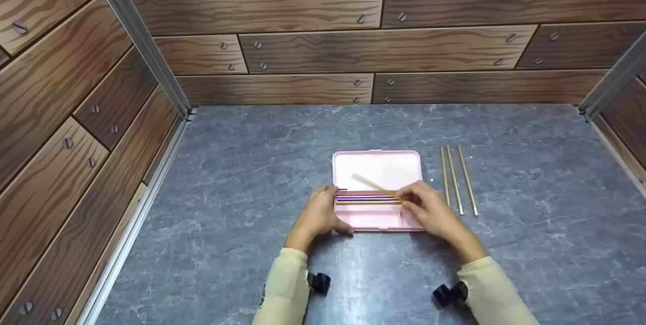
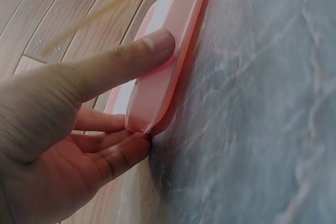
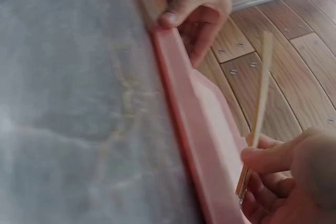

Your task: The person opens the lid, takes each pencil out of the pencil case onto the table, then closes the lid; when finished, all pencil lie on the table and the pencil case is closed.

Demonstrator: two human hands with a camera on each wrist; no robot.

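An open pink pencil case [image 1: 348,163] lies on the table, its lid folded back on the far side. My left hand [image 1: 319,213] grips its near left corner, thumb on the front wall [image 2: 157,82] and fingers at the side. Between thumb and fingers, my right hand [image 1: 430,210] pinches a gold pencil [image 1: 373,183] over the right part of the case. That pencil is tilted, its far end raised and blurred; a shiny end shows below the fingers in the right wrist view. Several pencils [image 1: 366,203], purple and gold among them, lie crosswise inside the case.
Three gold pencils [image 1: 466,178] lie side by side on the table, right of the case. The grey marbled tabletop [image 1: 242,173] is bounded by wood-patterned walls [image 1: 303,52] at the back and both sides.
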